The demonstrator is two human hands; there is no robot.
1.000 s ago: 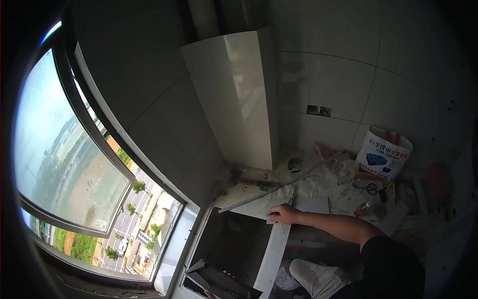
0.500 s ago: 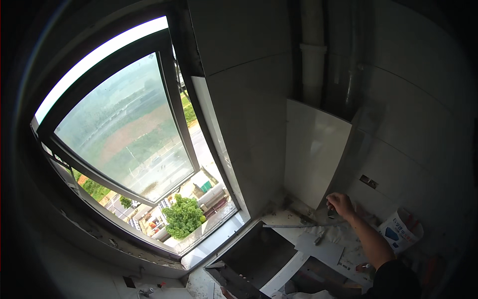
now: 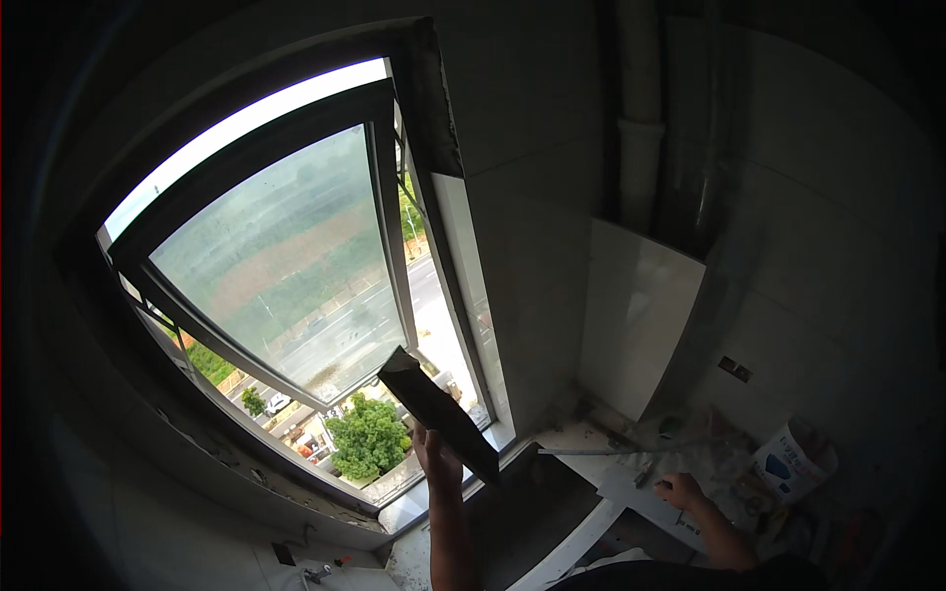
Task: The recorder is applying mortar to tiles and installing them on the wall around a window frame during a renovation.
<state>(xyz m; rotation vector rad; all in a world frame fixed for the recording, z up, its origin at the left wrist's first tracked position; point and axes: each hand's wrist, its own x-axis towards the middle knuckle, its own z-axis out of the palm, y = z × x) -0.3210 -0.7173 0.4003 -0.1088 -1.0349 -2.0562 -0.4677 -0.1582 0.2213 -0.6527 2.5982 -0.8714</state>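
My left hand (image 3: 437, 459) is closed around the edge of a long, dark, flat strip (image 3: 441, 414), perhaps a cut piece of tile. The strip is raised and tilted in front of the window's lower right corner. My right hand (image 3: 680, 490) is low on the right, fingers curled, over the littered counter (image 3: 572, 439). Whether anything is inside those fingers is hidden. Close to it lie a pale flat piece (image 3: 619, 485) and a small dark object (image 3: 671, 426). A long thin metal bar (image 3: 591, 452) lies across the counter.
An open tilted window (image 3: 286, 266) fills the left, high above a street. A glossy pale panel (image 3: 641, 315) stands in the corner before pipes (image 3: 642, 158). At right stands a white bucket (image 3: 791, 461); below the window is a dark rectangular opening (image 3: 522, 512).
My left hand has raised the dark strip from the lower edge up before the window. My right hand has dropped from beside the pale panel toward the counter. The view has shifted slightly.
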